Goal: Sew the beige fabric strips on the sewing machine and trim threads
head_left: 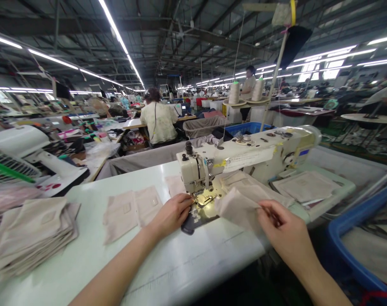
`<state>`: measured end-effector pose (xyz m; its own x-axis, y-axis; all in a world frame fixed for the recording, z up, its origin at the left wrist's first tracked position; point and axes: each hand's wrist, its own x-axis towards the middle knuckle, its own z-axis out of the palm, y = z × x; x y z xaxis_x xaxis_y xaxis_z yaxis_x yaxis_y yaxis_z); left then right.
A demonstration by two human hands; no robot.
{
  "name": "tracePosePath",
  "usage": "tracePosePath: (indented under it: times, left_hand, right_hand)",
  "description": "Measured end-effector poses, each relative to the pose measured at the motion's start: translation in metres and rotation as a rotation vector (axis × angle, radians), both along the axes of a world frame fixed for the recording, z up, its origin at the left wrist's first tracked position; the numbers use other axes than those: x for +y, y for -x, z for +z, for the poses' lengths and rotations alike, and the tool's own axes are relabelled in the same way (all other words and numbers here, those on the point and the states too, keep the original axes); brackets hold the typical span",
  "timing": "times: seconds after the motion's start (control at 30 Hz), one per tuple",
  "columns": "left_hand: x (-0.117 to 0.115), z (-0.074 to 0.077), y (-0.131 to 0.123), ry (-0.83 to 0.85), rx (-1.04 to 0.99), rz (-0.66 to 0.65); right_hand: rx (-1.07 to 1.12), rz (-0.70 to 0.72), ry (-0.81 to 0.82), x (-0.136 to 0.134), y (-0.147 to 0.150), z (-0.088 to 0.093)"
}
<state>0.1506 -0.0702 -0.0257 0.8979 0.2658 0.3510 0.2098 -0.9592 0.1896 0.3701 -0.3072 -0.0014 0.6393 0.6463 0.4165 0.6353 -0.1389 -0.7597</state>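
Observation:
A cream sewing machine (pixel 244 159) stands on the pale table (pixel 168 263). My left hand (pixel 172 212) rests curled beside the presser foot and needle plate (pixel 204 199), fingertips touching the plate's left edge; what it holds, if anything, is hidden. My right hand (pixel 284 231) pinches a beige fabric piece (pixel 236 206) that droops just right of the needle. Two flat beige pieces (pixel 132 210) lie on the table left of my left hand.
A stack of beige fabric pieces (pixel 30 233) sits at the table's left. More pieces (pixel 303 187) lie right of the machine. Blue bins (pixel 362 242) stand at right. Thread cones (pixel 234 91) rise behind. A person in a pale shirt (pixel 158 121) sits ahead, back turned.

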Motion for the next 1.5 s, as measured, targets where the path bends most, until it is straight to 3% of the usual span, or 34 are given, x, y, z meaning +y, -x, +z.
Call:
tracePosePath:
  times: [0.2, 0.37, 0.5, 0.6, 0.7, 0.8, 0.9, 1.03, 1.1, 1.23, 1.33, 1.4, 1.5]
  left_hand:
    - [-0.004, -0.004, 0.001, -0.02, -0.004, 0.034]
    - [-0.004, -0.003, 0.021, -0.043, 0.03, 0.097]
    - [-0.007, 0.007, 0.046, -0.131, 0.15, 0.306]
    - [-0.029, 0.023, 0.054, -0.196, 0.047, 0.382]
    - [-0.072, 0.036, 0.047, -0.191, -0.189, 0.212]
    - [-0.117, 0.042, 0.032, -0.297, -0.219, -0.167]
    - [-0.144, 0.043, 0.022, -0.356, -0.172, -0.245]
    - [-0.144, 0.056, 0.022, -0.053, -0.296, -0.11]
    - [-0.134, 0.066, 0.024, 0.171, -0.352, -0.005]
    - [-0.113, 0.08, 0.025, 0.708, -0.244, 0.084]
    - [-0.1, 0.083, 0.022, 1.091, -0.315, 0.353]
    - [-0.091, 0.082, 0.02, 1.206, -0.419, 0.501]
    - [-0.082, 0.078, 0.017, 1.249, -0.504, 0.566]
  right_hand:
    - [0.257, 0.322, 0.001, -0.004, 0.017, 0.004]
    - [0.335, 0.433, 0.041, 0.003, 0.035, -0.005]
    - [0.367, 0.498, 0.065, 0.002, 0.045, -0.011]
    - [0.381, 0.57, 0.049, 0.002, 0.051, -0.012]
    - [0.343, 0.595, 0.071, 0.005, 0.057, -0.012]
    - [0.228, 0.518, 0.031, 0.008, 0.061, -0.008]
    - [0.089, 0.405, -0.091, 0.008, 0.061, -0.002]
    - [0.127, 0.416, -0.03, 0.005, 0.059, 0.004]
    - [0.225, 0.422, 0.085, 0.003, 0.059, 0.003]
    - [0.399, 0.408, 0.208, 0.001, 0.057, 0.003]
    - [0.498, 0.481, 0.279, -0.001, 0.056, 0.005]
    - [0.527, 0.495, 0.322, -0.004, 0.054, 0.003]
    - [0.558, 0.473, 0.31, -0.009, 0.051, -0.007]
